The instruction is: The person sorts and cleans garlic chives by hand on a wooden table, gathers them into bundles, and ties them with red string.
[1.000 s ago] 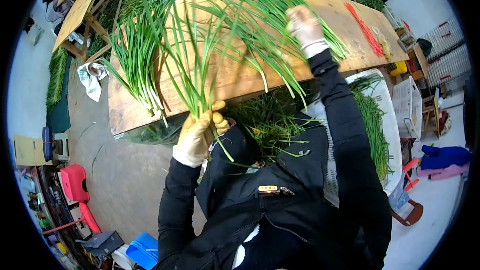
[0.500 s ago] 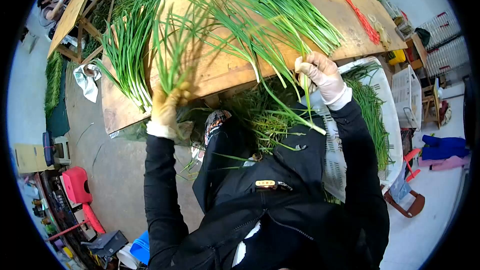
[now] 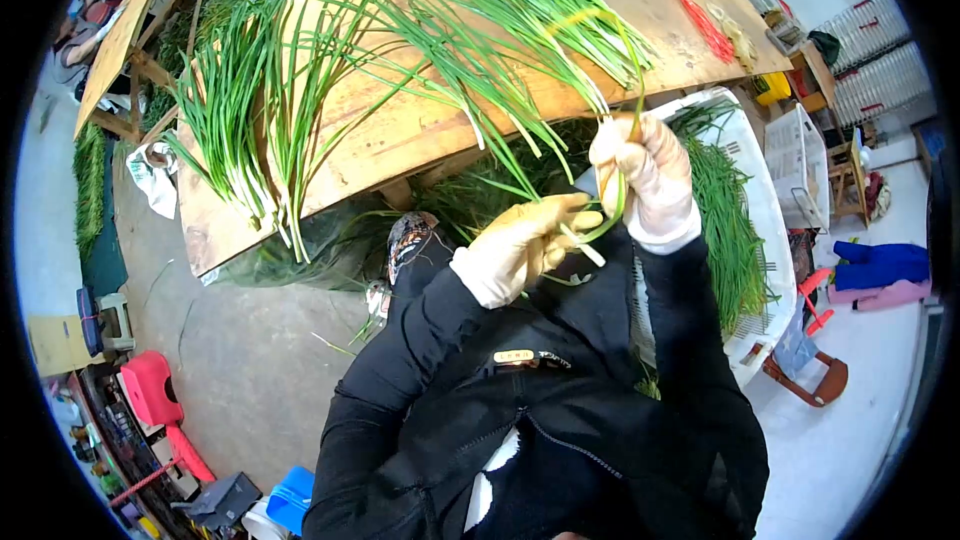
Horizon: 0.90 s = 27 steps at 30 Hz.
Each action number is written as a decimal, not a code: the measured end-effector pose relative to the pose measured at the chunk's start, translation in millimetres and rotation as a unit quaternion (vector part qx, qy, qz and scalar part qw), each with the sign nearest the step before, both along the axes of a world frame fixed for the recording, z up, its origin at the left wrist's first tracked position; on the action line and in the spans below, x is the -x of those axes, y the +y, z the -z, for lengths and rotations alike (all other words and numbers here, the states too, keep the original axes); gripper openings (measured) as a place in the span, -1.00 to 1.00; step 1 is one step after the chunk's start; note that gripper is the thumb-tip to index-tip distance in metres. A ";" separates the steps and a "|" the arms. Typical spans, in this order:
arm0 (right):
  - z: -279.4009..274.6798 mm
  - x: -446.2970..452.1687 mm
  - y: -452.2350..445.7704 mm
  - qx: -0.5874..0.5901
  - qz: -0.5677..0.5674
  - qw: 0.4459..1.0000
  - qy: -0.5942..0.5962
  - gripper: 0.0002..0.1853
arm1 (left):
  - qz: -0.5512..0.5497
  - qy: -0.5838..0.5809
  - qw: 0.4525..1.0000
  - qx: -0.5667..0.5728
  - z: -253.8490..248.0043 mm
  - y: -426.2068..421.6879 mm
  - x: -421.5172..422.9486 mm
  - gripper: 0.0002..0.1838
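Note:
My right hand [image 3: 648, 178], in a pale glove, pinches a few scallions [image 3: 603, 105] in front of the table edge, and one yellowish leaf bends around above and below the fingers. My left hand [image 3: 525, 245], in a yellowed glove, is beside it with its fingers closed on a scallion whose white end [image 3: 588, 252] sticks out below. On the wooden table [image 3: 420, 135] lie a thick bunch of scallions [image 3: 545, 10] at the back, a looser group [image 3: 465, 75] in the middle and a bunch [image 3: 225, 110] at the left, with a few thinner stalks [image 3: 292, 130] alongside.
Red ties [image 3: 695, 10] lie on the table's right end. A white crate [image 3: 752, 210] full of greens stands to my right. Under the table edge are loose leaves and a plastic bag [image 3: 300, 255]. A red stool [image 3: 152, 388] is at the left; another person works at the far left.
My left hand has let go of its scallions, which now lie beside the left bunch, and has moved right to my right hand. The view has shifted slightly.

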State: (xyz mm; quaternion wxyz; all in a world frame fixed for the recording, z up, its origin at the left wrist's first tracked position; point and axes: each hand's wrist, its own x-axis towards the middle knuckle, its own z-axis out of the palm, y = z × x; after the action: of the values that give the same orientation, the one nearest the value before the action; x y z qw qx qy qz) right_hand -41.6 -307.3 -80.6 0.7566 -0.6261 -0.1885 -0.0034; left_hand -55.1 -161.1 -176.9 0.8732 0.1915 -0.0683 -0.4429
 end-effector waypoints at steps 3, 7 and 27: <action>-13.0 39.7 -19.9 0.025 0.048 0.998 0.023 -0.90 | -0.047 -0.011 0.996 -0.073 -3.5 -13.6 -2.1 -0.62; -20.4 74.1 -79.3 -0.350 -0.075 0.926 -0.116 -0.91 | -0.092 0.004 0.993 -0.074 21.7 -1.9 -1.7 -0.40; 82.5 57.9 13.3 0.315 0.126 0.941 0.015 -0.88 | -0.173 -0.024 0.978 -0.117 16.1 24.9 24.0 -0.42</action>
State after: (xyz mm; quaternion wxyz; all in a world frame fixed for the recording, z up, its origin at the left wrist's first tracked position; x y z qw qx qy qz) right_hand -99.5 -294.1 -163.0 0.5170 -0.8509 -0.0879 -0.0298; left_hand -79.0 -136.2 -193.0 0.9060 0.3124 -0.0030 -0.2855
